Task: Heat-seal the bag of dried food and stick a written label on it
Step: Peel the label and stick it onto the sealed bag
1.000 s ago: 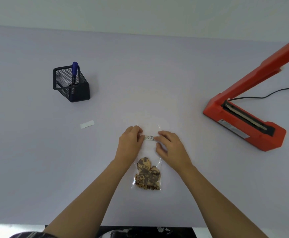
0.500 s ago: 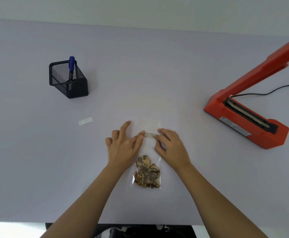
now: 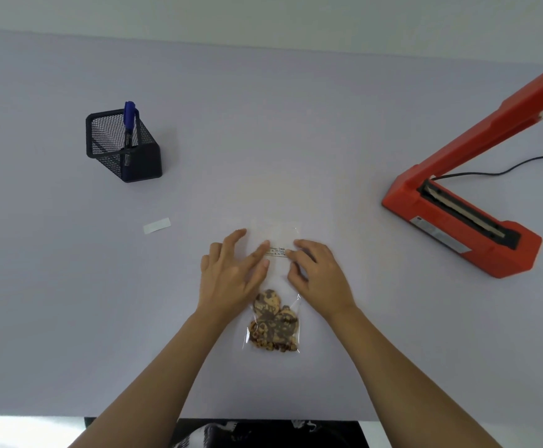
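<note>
A pale lilac worktop [image 3: 263,124] fills the view. On its right stands a red heat sealer [image 3: 490,260], arm raised, with a black cable [image 3: 503,171] trailing off behind it. Both bare forearms reach in from the near edge to the middle. The left hand [image 3: 231,279] lies released, fingers straight and spread, its thumb and forefinger touching the left end of the label. The right hand [image 3: 318,276] grips nothing either – its bent fingertips press down on the label's right end. Far left stands a black mesh pen holder [image 3: 124,150] with a blue pen [image 3: 130,119] upright in it. The clear bag [image 3: 276,279] lies flat between the hands, the dried food [image 3: 275,321] gathered at its near end. The white written label [image 3: 278,252] sits across the bag's upper part – its writing too small to read. A small white paper strip [image 3: 156,225] lies apart, left of the hands.
</note>
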The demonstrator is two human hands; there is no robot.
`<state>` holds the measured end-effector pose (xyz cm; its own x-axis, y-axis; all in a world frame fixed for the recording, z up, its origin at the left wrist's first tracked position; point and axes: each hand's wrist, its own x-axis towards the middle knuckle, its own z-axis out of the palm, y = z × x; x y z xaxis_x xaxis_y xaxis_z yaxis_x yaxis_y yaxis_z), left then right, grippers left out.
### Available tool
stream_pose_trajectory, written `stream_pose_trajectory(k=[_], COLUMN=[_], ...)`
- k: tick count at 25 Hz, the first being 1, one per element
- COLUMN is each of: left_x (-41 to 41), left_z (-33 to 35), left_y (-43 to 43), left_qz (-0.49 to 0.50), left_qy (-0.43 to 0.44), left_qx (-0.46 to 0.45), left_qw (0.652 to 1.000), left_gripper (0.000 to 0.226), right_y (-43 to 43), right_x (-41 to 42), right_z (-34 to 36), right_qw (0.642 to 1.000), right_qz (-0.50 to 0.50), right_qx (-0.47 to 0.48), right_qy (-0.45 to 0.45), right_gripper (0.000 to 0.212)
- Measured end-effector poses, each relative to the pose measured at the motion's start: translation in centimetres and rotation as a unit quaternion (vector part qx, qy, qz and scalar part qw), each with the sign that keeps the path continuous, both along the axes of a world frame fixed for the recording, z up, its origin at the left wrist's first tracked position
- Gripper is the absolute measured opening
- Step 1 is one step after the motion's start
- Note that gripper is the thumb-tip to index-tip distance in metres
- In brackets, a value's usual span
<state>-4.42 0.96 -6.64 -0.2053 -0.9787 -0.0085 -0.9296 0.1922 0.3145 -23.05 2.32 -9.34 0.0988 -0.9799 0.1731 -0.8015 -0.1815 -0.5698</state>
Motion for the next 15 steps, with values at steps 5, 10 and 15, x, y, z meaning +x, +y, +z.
stream_pose_trajectory(k=[5,10,15], left_x=[0.07,-0.15,-0.22], left_z=[-0.96,-0.9,-0.83], left_y=[0.09,0.03,-0.11], left_qz=[-0.022,-0.014,-0.022], left_qy=[-0.021,-0.015,-0.018], left_qx=[0.004,-0.004,-0.013], left_qw=[1.0,1.0,1.0], left_gripper=[0.038,0.036,0.035], right_y=[-0.08,-0.17,-0.3], right_x=[-0.28,-0.42,-0.3], right_z=[0.04,0.11,0.25], right_qw=[0.998,0.995,0.994], right_qz=[0.039,0.048,0.045], right_qx=[-0.002,0.011,0.01], right_qy=[0.058,0.091,0.096], right_gripper=[0.036,0.039,0.039])
